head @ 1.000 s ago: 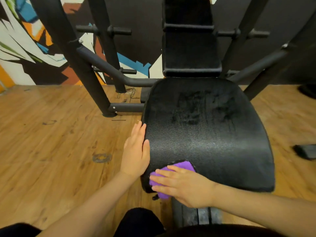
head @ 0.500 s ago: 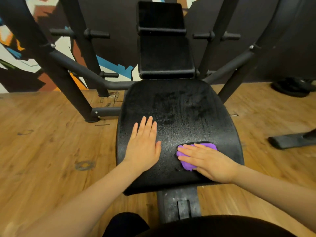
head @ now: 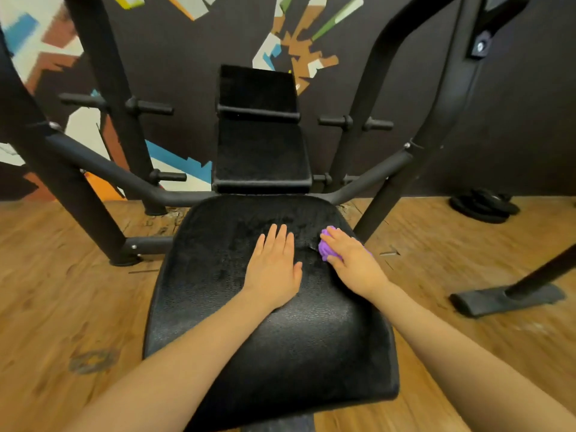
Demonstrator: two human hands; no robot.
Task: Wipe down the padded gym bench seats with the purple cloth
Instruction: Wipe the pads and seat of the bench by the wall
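**Both hands on the seat, cloth at its right edge**

My left hand (head: 274, 269) lies flat at the centre of the frame, palm down on the seat (head: 218, 300), fingers straight and together, holding nothing. My right hand (head: 352, 260), just right of it, presses the cloth (head: 325, 247) down with extended fingers; the cloth is bunched under them near the seat's upper right edge, purple showing at the fingertips. The backrest (head: 260, 145) rises above the seat, upper centre. Black frame bars (head: 93, 169) flank it. Weight plates (head: 484, 207) lie on the wood floor (head: 62, 307) at right.
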